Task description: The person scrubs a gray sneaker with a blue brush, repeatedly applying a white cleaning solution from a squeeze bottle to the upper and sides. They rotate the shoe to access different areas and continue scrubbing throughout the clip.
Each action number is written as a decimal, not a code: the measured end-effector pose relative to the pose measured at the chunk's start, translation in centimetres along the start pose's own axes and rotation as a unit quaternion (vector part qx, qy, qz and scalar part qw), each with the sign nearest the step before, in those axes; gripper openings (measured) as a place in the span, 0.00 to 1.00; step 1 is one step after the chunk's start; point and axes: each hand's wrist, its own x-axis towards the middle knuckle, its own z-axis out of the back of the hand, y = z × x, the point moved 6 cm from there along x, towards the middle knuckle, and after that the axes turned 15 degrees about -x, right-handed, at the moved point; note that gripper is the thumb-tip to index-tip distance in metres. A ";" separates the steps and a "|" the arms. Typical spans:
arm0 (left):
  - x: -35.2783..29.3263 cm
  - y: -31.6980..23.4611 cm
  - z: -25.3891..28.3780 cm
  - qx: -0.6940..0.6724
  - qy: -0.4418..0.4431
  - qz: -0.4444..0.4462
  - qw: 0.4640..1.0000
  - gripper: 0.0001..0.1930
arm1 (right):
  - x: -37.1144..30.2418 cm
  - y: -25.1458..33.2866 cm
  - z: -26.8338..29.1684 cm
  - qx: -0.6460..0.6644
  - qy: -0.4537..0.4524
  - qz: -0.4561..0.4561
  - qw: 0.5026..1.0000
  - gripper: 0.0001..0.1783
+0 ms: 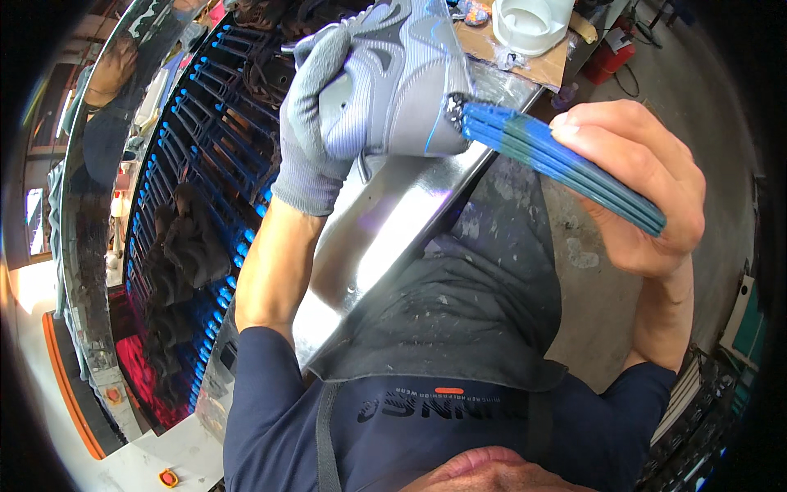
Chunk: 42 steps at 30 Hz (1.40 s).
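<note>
Gripped by its side in my left hand (pixel 316 123), which wears a grey knitted glove, is a grey sneaker (pixel 410 90) with ribbed panels and thin blue lines. Bare, my right hand (pixel 652 176) closes around the ridged blue-green handle of a brush (pixel 545 152). The brush's dark, white-flecked tip touches the lower right edge of the sneaker. My left fingertips are partly hidden behind the shoe, whose top runs out of the picture.
A shiny metal ledge (pixel 373 246) lies below the shoe, in front of my dark apron. To the left, a conveyor of dark rods with blue tips (pixel 193 107) curves past. A white container (pixel 531 23) stands on cardboard (pixel 484 45); a red box (pixel 611 57) is farther right.
</note>
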 end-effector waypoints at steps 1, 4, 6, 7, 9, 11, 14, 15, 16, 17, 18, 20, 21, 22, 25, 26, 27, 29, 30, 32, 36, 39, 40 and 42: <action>0.2 -0.4 0.3 0.107 -0.002 -0.038 0.993 0.22 | 0.1 0.2 0.3 -0.021 0.001 0.015 1.000 0.20; 1.1 -0.2 -0.1 -0.060 -0.113 0.094 0.987 0.22 | 0.2 0.6 0.7 -0.079 0.004 0.053 0.995 0.22; 1.6 0.2 -3.7 -0.206 -0.129 0.192 0.951 0.24 | 0.4 1.0 1.3 -0.116 0.013 0.072 0.991 0.22; 2.1 0.4 -4.3 -0.222 -0.106 0.205 0.947 0.25 | 0.4 1.1 1.7 -0.140 0.020 0.081 0.987 0.22; 2.6 0.6 -4.6 -0.250 -0.061 0.222 0.940 0.25 | 0.5 1.1 2.0 -0.173 0.023 0.113 0.978 0.21; 3.4 0.9 -4.9 -0.287 -0.003 0.238 0.928 0.26 | 0.7 1.2 2.1 -0.197 0.026 0.140 0.970 0.21; 3.6 -0.2 -5.5 -0.075 0.012 0.139 0.987 0.24 | 0.9 1.3 2.2 -0.226 0.024 0.162 0.960 0.21; 3.6 -0.8 -5.9 0.022 0.030 0.091 0.995 0.24 | 0.8 1.4 2.2 -0.238 0.017 0.167 0.956 0.22; 4.1 0.3 -4.1 -0.051 0.076 0.071 0.993 0.24 | 0.8 1.5 2.3 -0.251 0.015 0.170 0.953 0.22; 4.1 0.1 -4.4 -0.108 0.058 0.108 0.987 0.24 | 0.7 1.5 1.9 -0.257 0.007 0.175 0.951 0.22; 4.0 -0.3 -5.2 -0.165 0.040 0.145 0.975 0.25 | 0.6 1.6 1.7 -0.262 0.004 0.177 0.949 0.22; 4.5 0.6 -5.2 -0.293 -0.031 0.221 0.930 0.28 | 0.5 1.6 1.5 -0.273 -0.007 0.176 0.946 0.22; 4.5 0.6 -5.0 -0.293 -0.035 0.227 0.928 0.28 | 0.6 1.6 1.4 -0.279 -0.012 0.175 0.944 0.22; 4.4 0.5 -5.0 -0.292 -0.039 0.232 0.927 0.29 | 0.6 1.7 1.5 -0.283 -0.013 0.170 0.944 0.21; 4.4 0.8 -5.8 -0.291 -0.066 0.240 0.924 0.30 | 0.3 1.8 1.4 -0.299 -0.027 0.153 0.942 0.21; 4.4 0.6 -5.9 -0.289 -0.081 0.238 0.924 0.30 | 0.3 1.9 1.3 -0.300 -0.042 0.147 0.942 0.20; 4.3 0.5 -6.0 -0.296 -0.065 0.243 0.921 0.31 | 0.2 1.8 1.3 -0.303 -0.048 0.146 0.941 0.20; 4.3 0.4 -5.9 -0.312 -0.034 0.253 0.915 0.31 | -0.1 1.7 1.1 -0.309 -0.058 0.144 0.938 0.18; 4.2 0.4 -5.7 -0.317 -0.034 0.255 0.913 0.31 | -0.3 1.7 0.9 -0.312 -0.060 0.145 0.937 0.18; 4.2 0.3 -5.4 -0.326 -0.035 0.259 0.908 0.31 | -0.5 1.6 0.6 -0.315 -0.059 0.146 0.936 0.17; 4.2 0.6 -4.5 -0.357 0.038 0.246 0.900 0.29 | -1.3 0.9 -0.1 -0.294 -0.028 0.125 0.947 0.18; 3.9 0.1 -4.2 -0.379 0.040 0.218 0.898 0.27 | -2.0 -1.1 0.6 -0.215 -0.034 0.050 0.975 0.17; 2.9 -0.3 -3.4 -0.310 0.023 0.163 0.936 0.26 | -2.5 -1.9 0.6 -0.164 -0.063 0.001 0.984 0.17; 1.1 0.4 -2.7 -0.179 0.010 0.070 0.981 0.25 | -4.9 -3.5 0.1 0.074 -0.150 -0.199 0.966 0.14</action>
